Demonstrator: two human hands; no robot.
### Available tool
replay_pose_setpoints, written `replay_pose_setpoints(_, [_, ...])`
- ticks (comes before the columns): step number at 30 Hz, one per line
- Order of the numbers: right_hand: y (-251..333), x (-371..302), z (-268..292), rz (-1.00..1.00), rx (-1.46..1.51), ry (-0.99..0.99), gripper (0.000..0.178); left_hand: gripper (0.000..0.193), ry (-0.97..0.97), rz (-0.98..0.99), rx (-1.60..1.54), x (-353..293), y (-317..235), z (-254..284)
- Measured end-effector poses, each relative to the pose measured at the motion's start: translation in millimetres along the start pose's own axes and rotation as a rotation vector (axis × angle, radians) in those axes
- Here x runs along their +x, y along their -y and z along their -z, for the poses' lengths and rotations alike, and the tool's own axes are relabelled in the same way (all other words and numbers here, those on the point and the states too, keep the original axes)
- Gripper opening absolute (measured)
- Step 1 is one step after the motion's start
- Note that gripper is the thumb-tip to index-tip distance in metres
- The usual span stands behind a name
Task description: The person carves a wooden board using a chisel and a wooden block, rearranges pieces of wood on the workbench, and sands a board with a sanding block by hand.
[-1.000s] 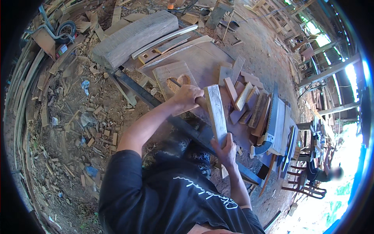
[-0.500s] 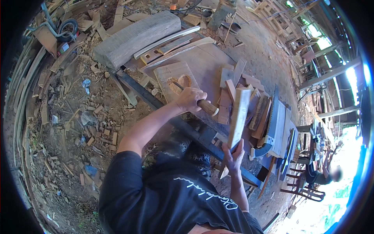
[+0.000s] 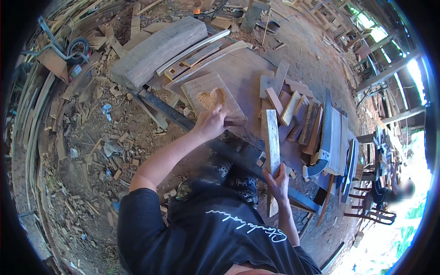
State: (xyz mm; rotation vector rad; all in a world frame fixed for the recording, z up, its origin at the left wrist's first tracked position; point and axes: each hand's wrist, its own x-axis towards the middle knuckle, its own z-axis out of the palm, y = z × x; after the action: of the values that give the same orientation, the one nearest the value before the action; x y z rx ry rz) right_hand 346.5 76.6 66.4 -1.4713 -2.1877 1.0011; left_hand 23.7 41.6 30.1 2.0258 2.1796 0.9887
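Note:
My left hand (image 3: 210,123) is closed over the lower edge of a square board (image 3: 195,87). A heart-shaped hollow with a rough, pale floor is cut into that board. From the fist, toward the right, sticks the wooden handle of a chisel (image 3: 234,123), somewhat blurred; its blade is hidden. My right hand (image 3: 278,180) grips a long flat wooden stick (image 3: 272,142) near its lower part, holding it upright in the picture, apart from the chisel.
A thick timber block (image 3: 158,52) and narrow strips lie beyond the board on the workbench (image 3: 250,66). To the right are several wood offcuts (image 3: 300,114) and a handsaw (image 3: 326,133). Scraps litter the ground at left. Chairs (image 3: 373,213) and another person (image 3: 379,192) are at far right.
My left hand has moved down and slightly left, turning the chisel away from the heart hollow. The stick in my right hand has swung left, now closer to vertical.

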Motion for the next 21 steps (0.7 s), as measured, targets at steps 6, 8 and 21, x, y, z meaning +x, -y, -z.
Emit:
replay_pose_setpoints(6, [16, 11, 29, 0.074, 0.128, 0.025, 0.042, 0.071, 0.166, 0.265, 0.194, -8, -13, -11])
replay_pose_setpoints(8, [18, 10, 42, 0.080, 0.393, 0.058, 0.046, 0.074, 0.236, 0.310, 0.184, -9, -12, -6])
replay_pose_setpoints(21, [-5, -36, 31, -0.010, 0.266, -0.050, 0.063, 0.063, 0.532, 0.031, 0.288, -25, 42, 76])
